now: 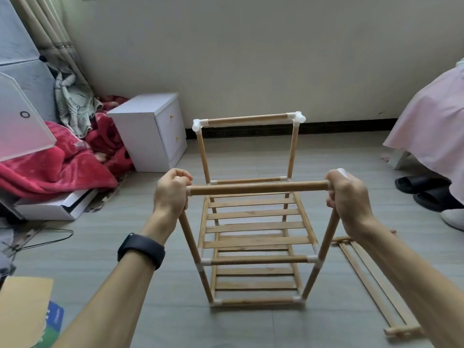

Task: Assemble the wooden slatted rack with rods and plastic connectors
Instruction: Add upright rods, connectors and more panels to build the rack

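Observation:
A wooden rack [253, 229] stands upright on the floor in front of me, with two slatted shelves and white plastic connectors at its joints. A horizontal rod [258, 188] spans the near top. My left hand [172, 193] is closed around the rod's left end, over the top of the near left upright. My right hand [347, 194] is closed around the rod's right end, where a white connector [342, 172] peeks out above my fingers. The far top rod [247, 120] sits between two white corner connectors.
A loose slatted panel [376, 285] lies on the floor to the right. A white bedside cabinet [153, 131] stands at the back left, next to red blankets [57, 167]. Black slippers [424, 190] and a pink bed cover [431, 126] are at the right.

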Motion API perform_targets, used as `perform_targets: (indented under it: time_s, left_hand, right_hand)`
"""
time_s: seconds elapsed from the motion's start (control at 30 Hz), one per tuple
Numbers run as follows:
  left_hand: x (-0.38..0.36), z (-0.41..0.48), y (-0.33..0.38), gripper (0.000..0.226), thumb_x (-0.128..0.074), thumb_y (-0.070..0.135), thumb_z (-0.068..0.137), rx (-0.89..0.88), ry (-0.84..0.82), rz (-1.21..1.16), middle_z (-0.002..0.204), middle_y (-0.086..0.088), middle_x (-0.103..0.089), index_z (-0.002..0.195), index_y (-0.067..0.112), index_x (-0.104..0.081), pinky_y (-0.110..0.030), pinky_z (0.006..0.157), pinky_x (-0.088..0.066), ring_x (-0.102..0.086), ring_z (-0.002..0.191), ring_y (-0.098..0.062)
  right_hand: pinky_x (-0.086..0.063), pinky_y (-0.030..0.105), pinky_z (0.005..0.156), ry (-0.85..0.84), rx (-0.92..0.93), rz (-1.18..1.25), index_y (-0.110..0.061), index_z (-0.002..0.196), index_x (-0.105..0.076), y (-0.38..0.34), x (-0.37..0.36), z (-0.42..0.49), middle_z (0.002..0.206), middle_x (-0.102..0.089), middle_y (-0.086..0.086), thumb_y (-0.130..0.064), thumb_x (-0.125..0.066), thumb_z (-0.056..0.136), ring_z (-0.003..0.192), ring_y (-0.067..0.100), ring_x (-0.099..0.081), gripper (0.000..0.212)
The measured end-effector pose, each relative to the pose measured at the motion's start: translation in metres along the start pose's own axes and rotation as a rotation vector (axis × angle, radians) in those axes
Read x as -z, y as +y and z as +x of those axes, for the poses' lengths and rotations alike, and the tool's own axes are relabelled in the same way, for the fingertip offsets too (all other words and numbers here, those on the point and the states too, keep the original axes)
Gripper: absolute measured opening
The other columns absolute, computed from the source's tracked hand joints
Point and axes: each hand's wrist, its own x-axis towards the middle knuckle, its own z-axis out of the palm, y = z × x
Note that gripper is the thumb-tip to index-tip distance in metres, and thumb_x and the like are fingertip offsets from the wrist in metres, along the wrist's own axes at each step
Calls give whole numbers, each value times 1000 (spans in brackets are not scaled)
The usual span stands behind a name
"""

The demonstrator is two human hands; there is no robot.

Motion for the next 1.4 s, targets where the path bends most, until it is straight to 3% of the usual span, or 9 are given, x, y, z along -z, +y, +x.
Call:
perform_targets:
  time_s: [0.27, 0.57, 0.83, 1.1, 1.4]
  left_hand:
    - [-6, -20, -24, 27, -40, 10, 99, -144, 75, -261, 50, 8, -38, 75, 14, -50, -24, 39, -27, -35, 43, -9]
    - [-8, -11, -28, 28, -38, 11, 100, -137, 56, -296, 53, 10, -38, 74, 17, -47, -21, 40, -26, -33, 44, -7]
    - [-6, -18, -23, 20, -42, 22, 94, -182, 33, -238, 51, 10, -38, 79, 13, -50, -21, 39, -28, -34, 43, -8]
    - [-10, -10, -23, 29, -38, 11, 102, -163, 79, -236, 47, 10, -38, 76, 12, -51, -20, 37, -28, -35, 42, -9]
    - [-15, 3, -27, 32, -37, 11, 103, -180, 85, -238, 47, 11, -39, 73, 13, -47, -20, 37, -28, -34, 41, -9]
  right_hand:
    - [-31, 30, 51, 2, 35, 100, -24, 59, -42, 7, 1, -6, 50, -37, -7, -22, -46, 99, 48, 13, -33, 40]
    - [-30, 27, 46, 45, 68, 169, -27, 53, -42, 13, -7, 1, 47, -36, -8, -20, -46, 99, 44, 14, -32, 47]
    - [-33, 24, 45, 60, 146, 106, -21, 60, -47, 18, -4, -7, 50, -38, -3, -34, -45, 106, 44, 14, -36, 47]
    - [-33, 27, 48, 160, 120, 120, -19, 60, -47, 18, -13, -4, 47, -37, -6, -59, -45, 84, 43, 14, -35, 46]
    - [-35, 29, 47, 174, 161, 164, -18, 60, -48, 24, -20, 12, 45, -38, -5, -57, -45, 83, 39, 10, -38, 46]
